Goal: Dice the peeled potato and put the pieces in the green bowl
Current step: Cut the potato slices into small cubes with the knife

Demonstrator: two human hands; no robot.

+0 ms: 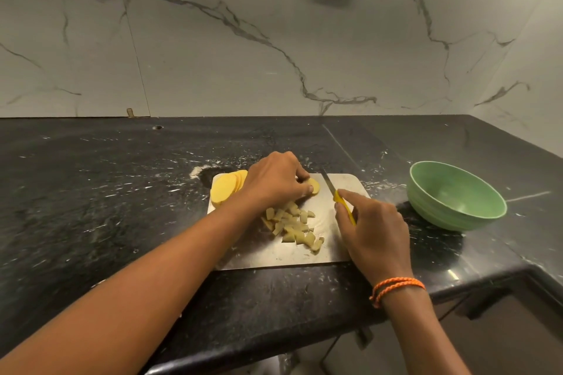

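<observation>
Mid-dicing: my left hand (275, 181) pins potato slices (313, 186), right hand (373, 227) grips knife (338, 195). Next cut through them; bowl (432, 210) empty.

The cutting board (344, 248) looks like brushed metal, dull grey and faintly scratched, and it lies on a counter (122, 192) of polished black stone flecked with white, glossy enough to catch light along its front edge. The knife (336, 193) has a thin steel-looking blade and a smooth yellow plastic-looking handle, while the green bowl (438, 210) near the counter's right edge has a smooth, softly shiny finish with faint ribs on its outer wall. The potato slices (225, 190) show moist, matt yellow faces, the wall (274, 39) is glossy white marble-look tile with grey veins, and the wrist band (396, 285) is braided orange cord.
</observation>
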